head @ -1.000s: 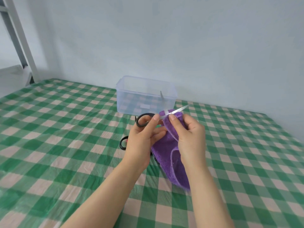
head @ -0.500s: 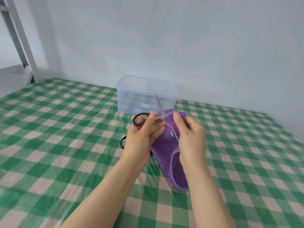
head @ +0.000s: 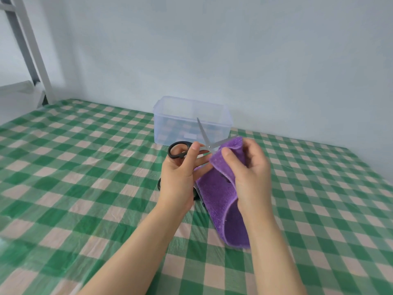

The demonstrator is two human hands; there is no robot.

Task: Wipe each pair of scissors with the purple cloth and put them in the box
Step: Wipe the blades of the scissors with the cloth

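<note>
We see the scissors (head: 207, 143) held up above the table, in front of the box. Their black handle loop juts out at 9 o'clock from the pivot. The blades are spread: one bare steel blade points to about 11 o'clock, its tip showing against the box wall, and the other runs toward 2 o'clock and slips under the purple cloth (head: 221, 194). We make out no brand or stamp on the blades.

Our left hand (head: 180, 177) grips the scissors by the handle, thumb laid along the shank just short of the pivot and fingers curled beneath. Our right hand (head: 248, 173) pinches the top fold of the cloth over the second blade, thumb pressed on the near face. The rest of the cloth hangs down toward 6 o'clock in a loose curl.

At 12 o'clock from the hands stands the clear plastic box (head: 191, 107), lidless, near the wall. A small pale label (head: 191, 136) sits on its front wall, too small to read.

Below the left hand, at about 7 o'clock, a second pair of scissors (head: 159, 184) lies on the green-and-cream checked tablecloth (head: 85, 188), mostly hidden by the wrist and the cloth; only part of a black loop shows. Far off at 10 o'clock a white metal frame (head: 32, 50) leans against the pale wall.
</note>
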